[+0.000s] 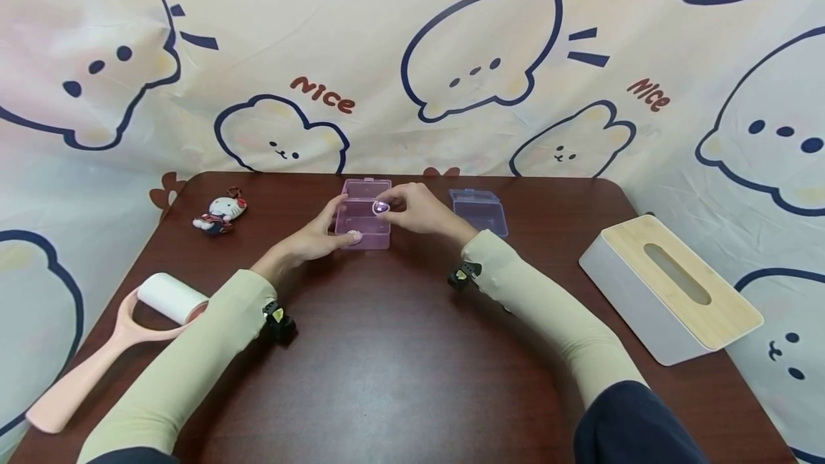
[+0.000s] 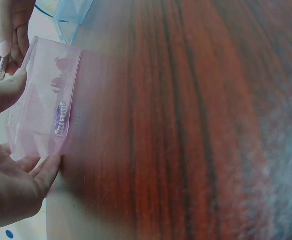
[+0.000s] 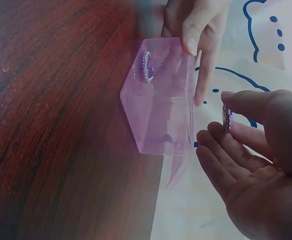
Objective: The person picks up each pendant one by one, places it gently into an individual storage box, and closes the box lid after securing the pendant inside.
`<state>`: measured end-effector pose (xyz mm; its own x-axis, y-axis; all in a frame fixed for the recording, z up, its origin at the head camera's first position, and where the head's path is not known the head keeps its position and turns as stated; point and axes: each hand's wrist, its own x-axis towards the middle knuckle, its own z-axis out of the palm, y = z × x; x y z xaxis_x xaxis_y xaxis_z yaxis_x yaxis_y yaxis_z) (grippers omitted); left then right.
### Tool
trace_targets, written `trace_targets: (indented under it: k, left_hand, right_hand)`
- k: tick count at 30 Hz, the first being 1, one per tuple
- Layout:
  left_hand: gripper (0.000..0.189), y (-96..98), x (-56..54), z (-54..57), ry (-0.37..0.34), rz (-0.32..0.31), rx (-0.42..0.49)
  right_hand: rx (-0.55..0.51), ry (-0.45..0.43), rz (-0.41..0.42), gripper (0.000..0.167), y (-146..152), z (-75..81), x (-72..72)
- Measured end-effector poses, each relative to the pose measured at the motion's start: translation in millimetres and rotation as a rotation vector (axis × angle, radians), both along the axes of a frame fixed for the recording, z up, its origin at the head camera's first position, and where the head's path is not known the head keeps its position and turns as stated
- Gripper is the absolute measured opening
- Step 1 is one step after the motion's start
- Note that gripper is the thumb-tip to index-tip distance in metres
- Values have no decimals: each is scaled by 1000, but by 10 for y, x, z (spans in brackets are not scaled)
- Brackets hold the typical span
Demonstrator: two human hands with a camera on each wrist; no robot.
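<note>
A clear pink plastic box [image 1: 363, 224] stands with its lid raised at the far middle of the table. My left hand [image 1: 316, 235] grips it at the left side, thumb at the front rim and fingers along the wall. Above the box, my right hand [image 1: 419, 210] pinches a small purple gem [image 1: 381, 208] with a silvery beaded rim between thumb and fingertips. The right wrist view shows this gem [image 3: 227, 119] edge-on, apart from the box. Inside the box lies a similar beaded purple gem [image 3: 147, 67], low against the wall near the left hand's end.
A clear blue plastic box [image 1: 480, 213] stands open just right of the right hand. Toward the left are a cartoon cat keychain [image 1: 221, 215] and a pink-handled lint roller [image 1: 122, 335], partly under the left forearm. A wood-topped tissue box [image 1: 670, 292] sits at right.
</note>
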<state>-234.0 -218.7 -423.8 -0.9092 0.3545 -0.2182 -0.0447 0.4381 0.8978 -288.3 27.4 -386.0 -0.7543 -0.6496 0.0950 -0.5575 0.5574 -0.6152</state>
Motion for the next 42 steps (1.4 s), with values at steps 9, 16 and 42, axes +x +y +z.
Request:
trace_targets:
  k: [9, 16, 42]
  left_hand:
    - [98, -6, -6, 9, -1, -3, -7]
    - [97, -1, -20, 1, 9, -2, -6]
    - [97, -22, -9, -23, 8, 1, -11]
  right_hand:
    - [2, -2, -12, 29, -14, -12, -43]
    - [4, 17, -11, 30, -16, -25, -71]
    - [15, 71, -45, 40, 207, 59, 19]
